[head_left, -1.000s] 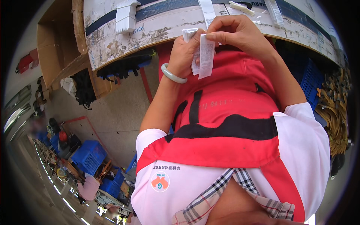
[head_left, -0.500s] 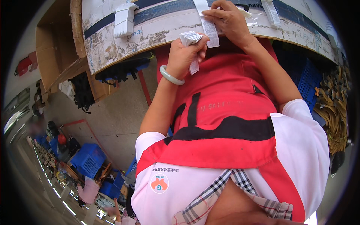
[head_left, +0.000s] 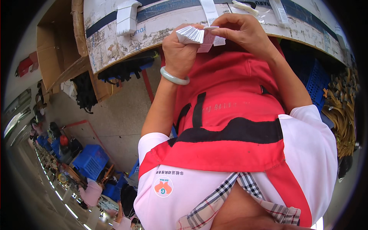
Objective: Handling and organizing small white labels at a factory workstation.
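Observation:
My left hand [head_left: 179, 53] is closed round a fanned bundle of white folded labels [head_left: 190, 35], held just past the near edge of the worktable. Beside it, my right hand [head_left: 249, 35] pinches one thin white label [head_left: 211, 28] between thumb and fingertips, edge-on to me. Below that label, a pale printed strip [head_left: 206, 43] hangs against the red apron; whether the two are one piece I cannot tell. Beyond my hands, a printed white label strip [head_left: 209, 10] lies on the table, its near part partly hidden by my right hand.
On the scuffed worktable [head_left: 103, 50], a stack of white labels [head_left: 127, 19] lies left and another [head_left: 279, 12] right, with a small pale roll [head_left: 245, 7] between. A cardboard box [head_left: 61, 46] stands left; a blue crate [head_left: 317, 86] sits under the right side.
My right hand has come back from the strip on the table and now pinches a label beside the bundle. My left hand has turned and moved slightly left and up.

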The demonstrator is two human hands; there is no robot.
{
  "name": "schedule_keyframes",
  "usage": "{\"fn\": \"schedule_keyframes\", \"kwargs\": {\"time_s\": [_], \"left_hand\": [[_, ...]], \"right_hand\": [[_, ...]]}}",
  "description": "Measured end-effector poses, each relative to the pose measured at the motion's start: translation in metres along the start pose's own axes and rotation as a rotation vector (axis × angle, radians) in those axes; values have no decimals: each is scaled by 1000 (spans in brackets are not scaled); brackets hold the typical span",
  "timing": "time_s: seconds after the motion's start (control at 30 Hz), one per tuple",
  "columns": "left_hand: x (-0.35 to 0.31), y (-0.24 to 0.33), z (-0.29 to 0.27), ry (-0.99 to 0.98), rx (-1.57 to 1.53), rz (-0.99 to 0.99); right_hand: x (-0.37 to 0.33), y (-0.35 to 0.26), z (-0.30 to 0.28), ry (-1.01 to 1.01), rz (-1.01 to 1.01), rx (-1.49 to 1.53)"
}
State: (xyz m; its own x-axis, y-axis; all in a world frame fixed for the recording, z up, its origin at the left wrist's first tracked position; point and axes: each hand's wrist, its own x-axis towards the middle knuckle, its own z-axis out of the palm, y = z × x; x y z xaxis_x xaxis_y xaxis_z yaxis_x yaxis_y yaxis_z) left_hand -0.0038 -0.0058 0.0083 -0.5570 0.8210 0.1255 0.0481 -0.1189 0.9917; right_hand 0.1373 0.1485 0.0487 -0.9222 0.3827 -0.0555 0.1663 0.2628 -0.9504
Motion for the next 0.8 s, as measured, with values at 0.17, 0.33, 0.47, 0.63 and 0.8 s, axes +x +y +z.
{"fn": "schedule_keyframes", "kwargs": {"time_s": [0.17,0.33,0.47,0.63,0.8], "left_hand": [[-4,8,5,2,-59,-51],[-7,0,4,9,-80,-65],[-9,-4,6,12,-134,-41],[-9,6,8,20,-228,-328],[-8,-8,2,-130,-560,-505]], "right_hand": [[-2,9,4,18,-32,114],[-1,11,8,17,-23,146],[-1,7,6,5,-78,92],[-2,6,5,-80,60,244],[-5,-14,6,-340,118,382]]}}
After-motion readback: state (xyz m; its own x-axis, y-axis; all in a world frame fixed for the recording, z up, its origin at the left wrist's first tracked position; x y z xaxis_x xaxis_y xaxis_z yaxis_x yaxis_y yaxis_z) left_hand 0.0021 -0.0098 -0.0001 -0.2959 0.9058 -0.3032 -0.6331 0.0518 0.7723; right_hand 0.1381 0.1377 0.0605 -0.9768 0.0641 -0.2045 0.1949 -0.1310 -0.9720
